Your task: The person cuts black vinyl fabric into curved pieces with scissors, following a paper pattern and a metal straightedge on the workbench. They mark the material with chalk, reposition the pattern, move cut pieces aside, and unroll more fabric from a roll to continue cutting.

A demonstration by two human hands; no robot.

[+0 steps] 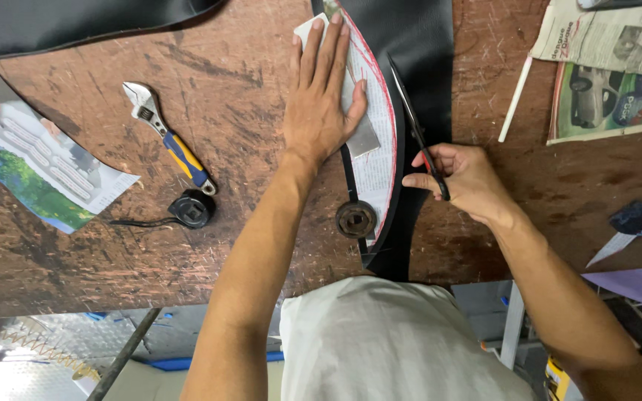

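While the left hand point(321, 96) presses flat, fingers spread, on a paper pattern point(379, 141) over black sheet point(425, 52) mid-bench, the right hand point(464, 180) grips scissors point(416, 126); cutting close along the curved edge looks best.

The left hand point(323, 96) lay flat, fingers spread, on a curved paper pattern point(377, 148) that rested on a sheet of black material point(425, 52) spread over the scratched brown bench point(247, 245). The right hand point(461, 178) gripped a pair of scissors point(416, 126), whose blades pointed away from the person along the pattern's red-edged curve, on the black material. A rusty round weight point(356, 219) sat on the near end of the pattern. To the left lay an adjustable wrench point(169, 137) with a blue and yellow handle, and just beside its handle end a small black round part point(192, 210). Newspapers point(611, 67) lay at the far right, a colour leaflet point(39, 171) at the left.
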